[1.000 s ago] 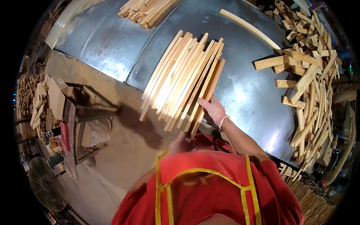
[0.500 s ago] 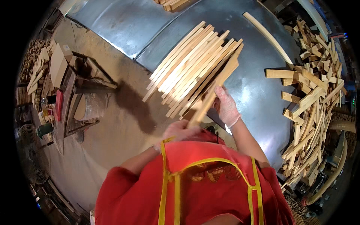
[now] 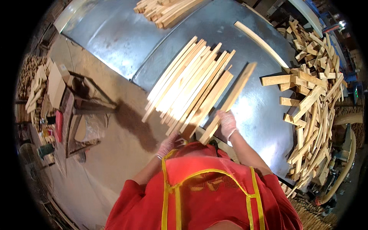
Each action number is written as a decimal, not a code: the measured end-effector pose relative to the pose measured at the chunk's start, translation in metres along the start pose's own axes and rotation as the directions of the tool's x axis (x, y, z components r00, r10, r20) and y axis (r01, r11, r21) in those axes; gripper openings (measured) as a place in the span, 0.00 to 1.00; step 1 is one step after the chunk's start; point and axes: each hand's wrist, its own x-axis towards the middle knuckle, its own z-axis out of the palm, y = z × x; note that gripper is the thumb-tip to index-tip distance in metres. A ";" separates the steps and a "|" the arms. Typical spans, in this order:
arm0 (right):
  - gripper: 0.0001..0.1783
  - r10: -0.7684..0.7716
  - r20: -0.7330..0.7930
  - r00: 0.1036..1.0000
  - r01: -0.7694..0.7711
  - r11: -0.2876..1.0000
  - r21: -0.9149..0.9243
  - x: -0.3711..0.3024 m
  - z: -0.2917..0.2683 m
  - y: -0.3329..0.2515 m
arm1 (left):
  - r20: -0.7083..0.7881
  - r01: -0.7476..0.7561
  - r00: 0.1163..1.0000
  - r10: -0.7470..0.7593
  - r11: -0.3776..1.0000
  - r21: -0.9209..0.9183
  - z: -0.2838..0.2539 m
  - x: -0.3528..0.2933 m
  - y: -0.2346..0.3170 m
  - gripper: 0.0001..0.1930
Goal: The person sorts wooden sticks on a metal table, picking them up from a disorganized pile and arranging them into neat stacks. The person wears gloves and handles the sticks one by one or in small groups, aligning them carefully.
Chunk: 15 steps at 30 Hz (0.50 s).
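Observation:
My right hand, in a pale glove, grips a long light wooden strip by its right edge. The strip slants above the metal table, its near end close to my apron. Left of it, several similar strips lie side by side in a slanting row. At the row's right edge is a broader piece, with a dark gap between it and the held strip. My left hand, also gloved, is by the row's near ends, thumb and forefinger apart; whether it touches the wood is hard to tell.
A metal table carries the row, another bundle of strips farther off and a single long strip. Wood pieces are heaped on the right. To the left stand a wooden stand and a fan.
My left hand has come off the strip that both hands held and moved left to the row's near ends. The strip in my right hand now lies apart from the row. The view has shifted.

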 end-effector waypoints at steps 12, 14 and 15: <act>0.22 0.114 0.153 0.982 -0.125 0.990 0.063 -0.002 0.028 -0.030 | 0.078 -0.342 0.931 0.358 0.926 -0.161 0.037 0.006 -0.012 0.20; 0.22 0.095 0.178 0.980 -0.120 0.983 0.137 -0.006 0.026 -0.032 | -0.034 -0.242 0.970 0.240 0.951 -0.194 0.043 -0.003 -0.003 0.18; 0.22 0.093 0.186 0.978 -0.120 0.983 0.141 -0.002 0.023 -0.028 | -0.113 -0.281 0.953 0.280 0.960 0.008 0.050 -0.014 0.000 0.17</act>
